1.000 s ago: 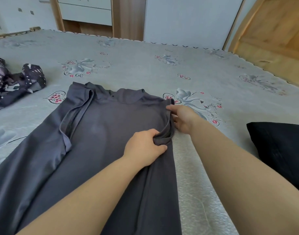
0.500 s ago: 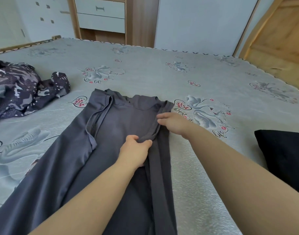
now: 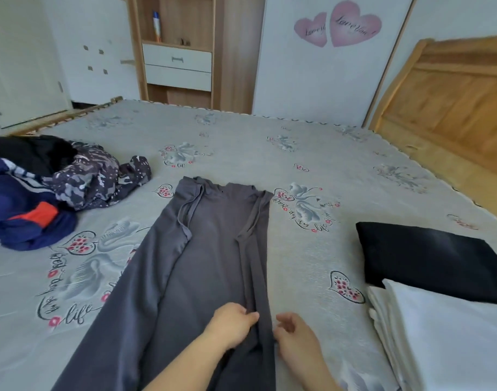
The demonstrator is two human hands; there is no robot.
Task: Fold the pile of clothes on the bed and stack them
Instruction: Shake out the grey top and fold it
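Observation:
A long dark grey garment (image 3: 207, 249) lies flat along the bed (image 3: 241, 142), neck end away from me, with its right edge folded inward in a narrow strip. My left hand (image 3: 233, 324) pinches that folded strip low down, near the bottom of the view. My right hand (image 3: 293, 331) sits just right of the garment's edge, fingers loosely curled, touching or nearly touching the cloth. A pile of unfolded clothes (image 3: 44, 187) lies at the left: black, navy with orange, and a patterned dark piece.
A folded black garment (image 3: 427, 258) and folded white cloth (image 3: 444, 334) lie at the right, close to my right arm. A wooden headboard (image 3: 453, 108) stands at the far right. Wardrobe and drawers (image 3: 176, 66) stand beyond the bed.
Both hands have slid down the folded right edge from the neck end toward me. My view has tilted up, showing more of the room and the clothes pile.

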